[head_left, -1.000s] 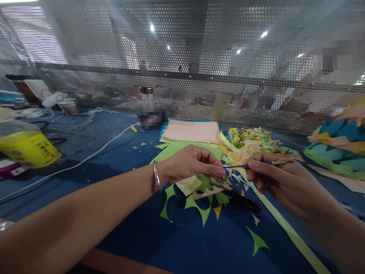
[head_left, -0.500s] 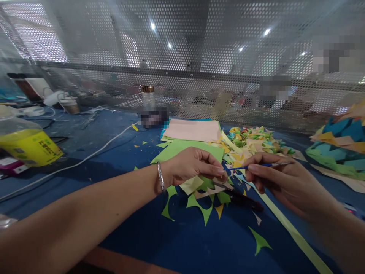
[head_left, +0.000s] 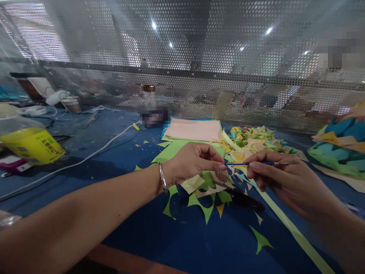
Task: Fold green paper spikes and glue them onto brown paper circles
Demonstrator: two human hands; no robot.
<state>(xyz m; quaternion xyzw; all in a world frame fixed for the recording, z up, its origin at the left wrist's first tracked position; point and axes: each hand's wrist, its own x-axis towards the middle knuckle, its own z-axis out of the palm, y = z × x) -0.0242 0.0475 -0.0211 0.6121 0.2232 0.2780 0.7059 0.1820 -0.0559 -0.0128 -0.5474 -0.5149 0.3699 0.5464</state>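
Head view is showing both forearms reaching in over the blue mat [head_left: 85, 160], hands meeting just above the paper scraps [head_left: 205, 194] at its middle. The left hand [head_left: 194, 161] is coming in from the lower left, wrist level and wearing a bangle [head_left: 162, 178], knuckles up, with thumb and forefinger pinched together on the near tip of a thin blue stick [head_left: 253, 164]; the other fingers are curling under the palm. The right hand [head_left: 281, 179] is entering from the lower right, back turned up, fingers closing around the same stick farther along, so that its pale far end is poking out past the knuckles. The stick is lying roughly level between the two hands, above the scraps and not touching them. What the left fingertips may be holding against the stick is too small to tell. Dark scissors [head_left: 242, 198] are lying among the scraps, just below the hands. Beyond the scraps, flat sheets [head_left: 194, 131] are stacked, and a heap of folded pieces [head_left: 251, 139] is sitting to their right. Far left of the scraps, a yellow tub [head_left: 31, 146] is standing beside a white cable [head_left: 94, 154].
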